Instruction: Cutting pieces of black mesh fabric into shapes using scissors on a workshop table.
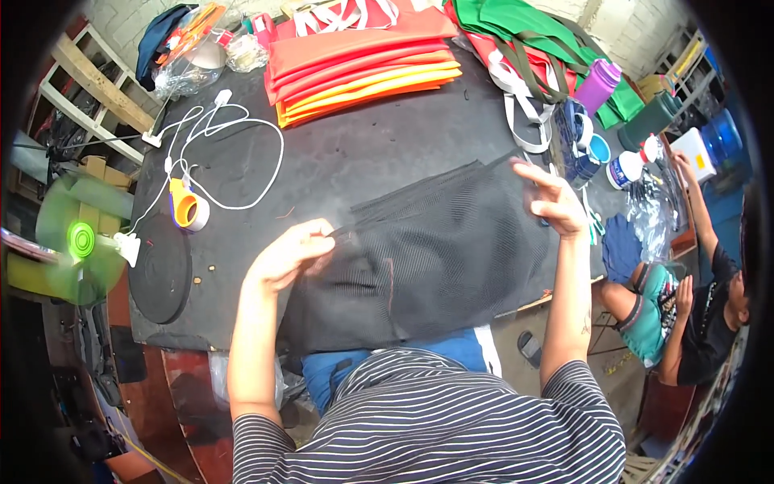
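Note:
A black mesh fabric, folded in layers, is spread over the near edge of the table and hangs toward my lap. My left hand is closed at its upper left corner, thumb and fingers pinching the edge. At the upper right corner my right hand has its fingers apart, the fingertips against the mesh's edge. A thin reddish thread lies on the mesh.
Red and orange fabric bags are stacked at the back of the dark table. Left are a white cable, a tape roll, a black coil and a fan. Right are a purple bottle and a seated person.

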Demonstrator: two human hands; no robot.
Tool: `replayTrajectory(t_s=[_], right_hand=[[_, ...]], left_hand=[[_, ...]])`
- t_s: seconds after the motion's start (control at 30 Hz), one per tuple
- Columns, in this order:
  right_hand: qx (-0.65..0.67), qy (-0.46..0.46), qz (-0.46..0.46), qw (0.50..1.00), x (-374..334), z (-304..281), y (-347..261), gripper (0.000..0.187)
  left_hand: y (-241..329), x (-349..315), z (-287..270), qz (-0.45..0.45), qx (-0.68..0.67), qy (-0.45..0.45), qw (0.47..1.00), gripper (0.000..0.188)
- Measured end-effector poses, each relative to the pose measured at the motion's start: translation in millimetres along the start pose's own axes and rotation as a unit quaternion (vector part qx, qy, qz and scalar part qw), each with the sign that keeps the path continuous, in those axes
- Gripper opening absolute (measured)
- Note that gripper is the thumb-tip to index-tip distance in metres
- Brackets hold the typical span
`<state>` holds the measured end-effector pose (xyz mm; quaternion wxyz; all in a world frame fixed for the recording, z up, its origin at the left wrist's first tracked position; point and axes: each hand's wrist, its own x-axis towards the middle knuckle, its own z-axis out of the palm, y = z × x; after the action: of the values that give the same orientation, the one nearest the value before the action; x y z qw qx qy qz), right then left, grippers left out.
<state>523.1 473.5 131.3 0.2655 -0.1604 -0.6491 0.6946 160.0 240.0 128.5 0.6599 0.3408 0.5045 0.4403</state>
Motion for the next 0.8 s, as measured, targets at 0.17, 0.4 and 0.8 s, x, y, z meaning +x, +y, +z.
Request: replayTrajectory(t_s=[0.17,0.4,0.8], right_hand=[[-0.190,0.014,0.088,0.978,9,-24,54,0.068],[-0.140,0.068,0.031,0.987,5,-12,45,0.064],[-0.324,0.037,-0.053,0.944,29,151,79,0.015]], left_hand=[[-40,48,-6,-0.048,0.141,0.100,0.984,0.009],[-30,36,-8,0.022,-0.001,0.089,0.996,0.010],[-83,68,-21,0.109,0.204,0.260,0.937,0.013]])
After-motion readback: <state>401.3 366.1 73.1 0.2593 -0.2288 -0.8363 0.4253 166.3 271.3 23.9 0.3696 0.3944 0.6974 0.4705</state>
